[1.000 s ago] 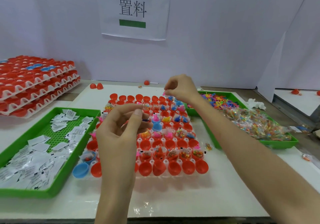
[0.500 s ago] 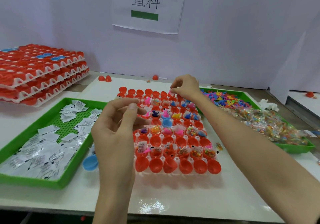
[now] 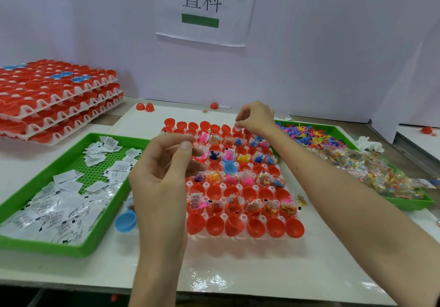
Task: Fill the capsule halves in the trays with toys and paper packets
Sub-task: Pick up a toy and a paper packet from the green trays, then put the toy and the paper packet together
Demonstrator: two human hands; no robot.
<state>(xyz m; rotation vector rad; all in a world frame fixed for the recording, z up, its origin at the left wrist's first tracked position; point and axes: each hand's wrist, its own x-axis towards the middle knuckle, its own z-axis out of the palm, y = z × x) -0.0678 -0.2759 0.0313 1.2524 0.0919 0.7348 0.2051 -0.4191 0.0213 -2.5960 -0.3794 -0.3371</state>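
Note:
A white tray (image 3: 242, 217) of red capsule halves (image 3: 256, 227) lies in the middle of the table. Many halves hold small toys, bead bags or paper packets; the front row and some others show only red. My right hand (image 3: 256, 118) hovers over the tray's back row and pinches a small pink piece (image 3: 238, 126) between thumb and fingertips. My left hand (image 3: 164, 171) is raised over the tray's left side with its fingers curled and the thumb pressed on them. A white packet corner (image 3: 164, 132) peeks out above its index finger.
A green tray (image 3: 92, 240) of paper packets (image 3: 59, 202) sits at left, with a loose blue capsule half (image 3: 125, 221) beside it. At right, another green tray (image 3: 404, 203) holds coloured toys (image 3: 309, 135) and bead bags (image 3: 369, 171). Stacked capsule trays (image 3: 54, 97) stand back left.
Both hands stay almost where they were over the tray. My head has shifted, so the tray now sits further right in view.

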